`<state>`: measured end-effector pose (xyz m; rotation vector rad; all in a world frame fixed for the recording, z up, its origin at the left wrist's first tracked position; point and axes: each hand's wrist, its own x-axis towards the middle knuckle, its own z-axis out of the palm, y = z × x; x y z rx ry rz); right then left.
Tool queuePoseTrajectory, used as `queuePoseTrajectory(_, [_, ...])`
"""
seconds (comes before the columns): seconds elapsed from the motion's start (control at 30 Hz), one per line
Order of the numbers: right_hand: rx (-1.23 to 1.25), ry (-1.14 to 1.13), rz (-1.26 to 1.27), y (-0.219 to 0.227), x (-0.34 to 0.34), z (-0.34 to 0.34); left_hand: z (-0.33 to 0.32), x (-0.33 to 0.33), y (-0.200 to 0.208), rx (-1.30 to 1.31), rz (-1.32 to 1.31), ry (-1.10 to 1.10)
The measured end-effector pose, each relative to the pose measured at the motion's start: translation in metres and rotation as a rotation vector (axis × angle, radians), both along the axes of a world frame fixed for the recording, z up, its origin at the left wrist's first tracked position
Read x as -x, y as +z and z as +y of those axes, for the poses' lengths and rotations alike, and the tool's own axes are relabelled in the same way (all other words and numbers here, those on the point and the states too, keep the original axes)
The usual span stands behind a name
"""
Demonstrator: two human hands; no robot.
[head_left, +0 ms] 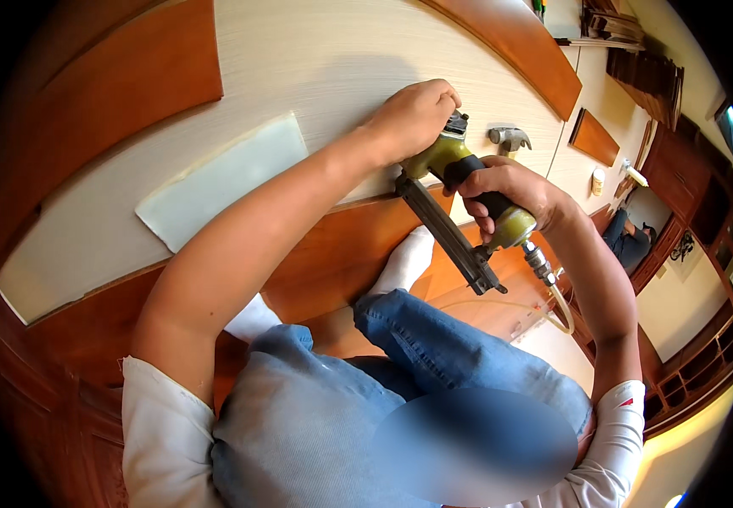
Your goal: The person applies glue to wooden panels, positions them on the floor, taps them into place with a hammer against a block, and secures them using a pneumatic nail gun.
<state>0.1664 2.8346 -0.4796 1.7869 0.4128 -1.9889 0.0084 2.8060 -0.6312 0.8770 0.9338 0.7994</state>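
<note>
A green and black pneumatic nail gun [444, 157] is held over the edge of a pale, wood-grained panel [315, 51]. My right hand [514, 190] wraps round its black grip. My left hand [413, 118] is closed at the tool's head, with its fingertips partly hidden. The long dark magazine [447, 233] slants down toward my knees. From the metal coupling [539, 262] at the handle's end, a clear air hose [565, 315] curls away. A claw hammer [510, 137] lies on the panel just beyond my right hand.
Glossy brown boards [142, 72] lie on the panel, along with a pale rectangular sheet [231, 173]. A small white container [597, 181] stands at the right. Stacked dark wood pieces [647, 80] are farther off. Another person [629, 241] is in the right background.
</note>
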Motion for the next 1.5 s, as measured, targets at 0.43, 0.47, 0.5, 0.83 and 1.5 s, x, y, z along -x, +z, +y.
queuePoseTrajectory(0.43, [0.025,-0.031,-0.042,0.0,-0.023,0.004,0.006,-0.024,-0.003,0.003,-0.016,-0.017])
queuePoseTrajectory(0.47, [0.025,-0.036,-0.056,0.001,-0.021,0.006,0.008,-0.025,-0.004,0.002,-0.011,-0.023])
queuePoseTrajectory(0.5, [0.021,-0.039,-0.065,0.003,-0.023,0.007,0.01,-0.028,-0.005,-0.001,-0.021,-0.016])
queuePoseTrajectory(0.83, [-0.07,0.016,-0.112,0.003,-0.062,0.016,0.029,-0.076,-0.013,-0.045,-0.046,-0.077])
queuePoseTrajectory(1.5, [-0.52,0.044,-0.001,0.017,-0.055,-0.002,-0.148,0.123,0.026,-0.557,0.991,0.314])
